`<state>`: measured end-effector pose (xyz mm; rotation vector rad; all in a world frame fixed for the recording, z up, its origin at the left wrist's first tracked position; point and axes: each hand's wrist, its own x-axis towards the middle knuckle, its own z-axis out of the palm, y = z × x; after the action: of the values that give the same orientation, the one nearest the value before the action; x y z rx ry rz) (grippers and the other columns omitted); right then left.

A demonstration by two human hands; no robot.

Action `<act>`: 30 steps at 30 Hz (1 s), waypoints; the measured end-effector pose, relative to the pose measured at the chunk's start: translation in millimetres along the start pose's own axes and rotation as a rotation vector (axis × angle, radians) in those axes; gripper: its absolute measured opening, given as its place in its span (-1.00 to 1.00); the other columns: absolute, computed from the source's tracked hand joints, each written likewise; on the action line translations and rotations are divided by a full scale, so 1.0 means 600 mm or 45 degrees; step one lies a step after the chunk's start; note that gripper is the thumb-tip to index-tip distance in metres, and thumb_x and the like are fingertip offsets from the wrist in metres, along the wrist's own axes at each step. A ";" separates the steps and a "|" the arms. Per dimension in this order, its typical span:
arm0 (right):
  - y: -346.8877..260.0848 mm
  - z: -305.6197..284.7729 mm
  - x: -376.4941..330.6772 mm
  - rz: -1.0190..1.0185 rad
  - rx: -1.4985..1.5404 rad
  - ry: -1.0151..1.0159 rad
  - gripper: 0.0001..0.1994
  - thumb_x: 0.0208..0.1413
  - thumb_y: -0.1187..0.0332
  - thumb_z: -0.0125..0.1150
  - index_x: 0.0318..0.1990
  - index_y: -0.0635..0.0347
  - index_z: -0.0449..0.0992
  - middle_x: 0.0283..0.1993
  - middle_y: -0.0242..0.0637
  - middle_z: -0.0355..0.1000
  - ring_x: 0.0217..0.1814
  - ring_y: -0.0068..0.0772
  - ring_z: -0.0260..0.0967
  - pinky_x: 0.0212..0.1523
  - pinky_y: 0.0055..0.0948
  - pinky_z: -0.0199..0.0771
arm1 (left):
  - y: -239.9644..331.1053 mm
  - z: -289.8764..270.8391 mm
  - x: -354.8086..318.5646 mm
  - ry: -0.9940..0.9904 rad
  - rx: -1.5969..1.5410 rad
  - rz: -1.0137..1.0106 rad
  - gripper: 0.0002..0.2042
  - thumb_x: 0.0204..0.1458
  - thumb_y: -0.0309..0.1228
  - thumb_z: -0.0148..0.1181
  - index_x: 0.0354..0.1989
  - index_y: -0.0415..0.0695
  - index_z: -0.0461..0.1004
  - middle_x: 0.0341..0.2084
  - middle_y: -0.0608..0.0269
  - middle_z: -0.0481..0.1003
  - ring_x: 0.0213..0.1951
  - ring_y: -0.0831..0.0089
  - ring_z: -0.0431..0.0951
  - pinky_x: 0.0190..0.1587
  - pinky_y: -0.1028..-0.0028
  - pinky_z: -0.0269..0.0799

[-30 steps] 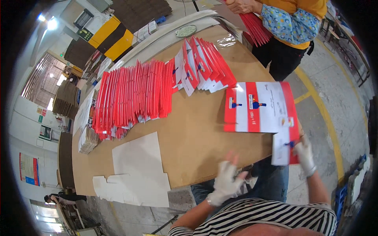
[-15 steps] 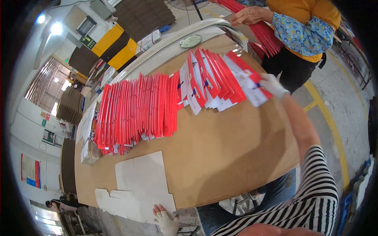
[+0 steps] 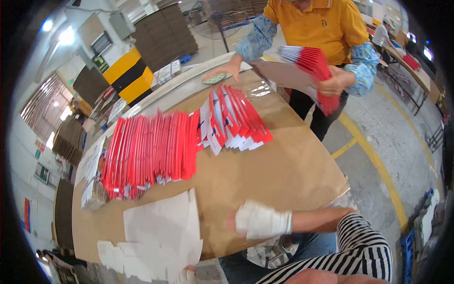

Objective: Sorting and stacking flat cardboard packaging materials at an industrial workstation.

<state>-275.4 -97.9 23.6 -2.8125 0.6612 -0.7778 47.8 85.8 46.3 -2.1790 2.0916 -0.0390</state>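
Note:
My right hand (image 3: 263, 221), in a white fingerless glove, is over the table's front part, to the right of a flat white cardboard sheet (image 3: 163, 225). Its fingers are smeared by motion, and nothing shows in them. At the lower edge of the picture, only a little of my left hand (image 3: 188, 273) shows, by the sheet's near edge; its fingers are mostly hidden. Farther back, a long row of red folded card pieces (image 3: 149, 151) stands packed on edge. To its right leans a looser fan of red and white pieces (image 3: 234, 120).
Across the brown table (image 3: 283, 175), a co-worker in a yellow shirt (image 3: 307, 31) holds a bundle of red pieces (image 3: 317, 71) in one hand. The other hand reaches by a small green dish (image 3: 215, 78). A bundled stack (image 3: 94, 194) stands left of the row.
My right hand has left the fanned pieces and come back toward me, to the left. My left hand has sunk lower in view. The co-worker has turned and reached toward the dish.

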 end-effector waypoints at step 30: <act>-0.159 0.081 0.225 0.139 0.628 0.029 -0.62 -0.02 0.56 0.03 0.01 0.16 0.50 -0.08 -0.05 0.49 0.05 -0.02 0.41 0.11 -0.19 0.39 | 0.005 0.089 -0.063 0.651 -0.531 -0.182 -0.49 -0.05 -0.31 0.28 0.11 -0.17 0.34 0.12 0.00 0.32 0.26 -0.03 0.21 0.24 0.04 0.12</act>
<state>-110.6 -72.7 67.4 -2.3073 0.5318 -0.8210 48.6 126.8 -4.4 -2.8096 2.3624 -0.2121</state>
